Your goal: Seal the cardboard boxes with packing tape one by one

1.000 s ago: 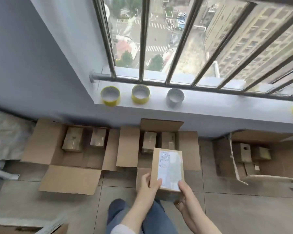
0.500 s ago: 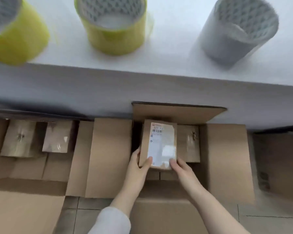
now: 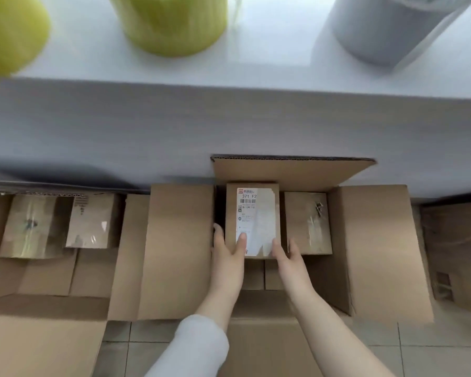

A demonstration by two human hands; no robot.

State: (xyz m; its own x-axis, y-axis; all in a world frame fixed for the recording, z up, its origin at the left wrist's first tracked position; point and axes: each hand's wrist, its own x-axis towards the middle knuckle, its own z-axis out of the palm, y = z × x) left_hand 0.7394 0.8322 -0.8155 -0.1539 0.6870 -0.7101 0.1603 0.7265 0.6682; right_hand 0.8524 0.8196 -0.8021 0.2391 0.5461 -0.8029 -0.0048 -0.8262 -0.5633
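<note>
Head view: sealing has not begun, I judge, for the middle box [image 3: 180, 248] and the neighbour box [image 3: 38, 341] at its 9 o'clock lie with flaps spread, and the yellow tape roll [image 3: 172, 23] and grey tape roll [image 3: 386, 25] sit on the sill [image 3: 269, 50] at 12 o'clock, well apart from me. My left grip [image 3: 227, 253] clasps the labelled parcel [image 3: 256, 213], thumb on its label, my right grip [image 3: 290, 258] pinches its 5 o'clock corner, and the parcel is inside the middle box
</note>
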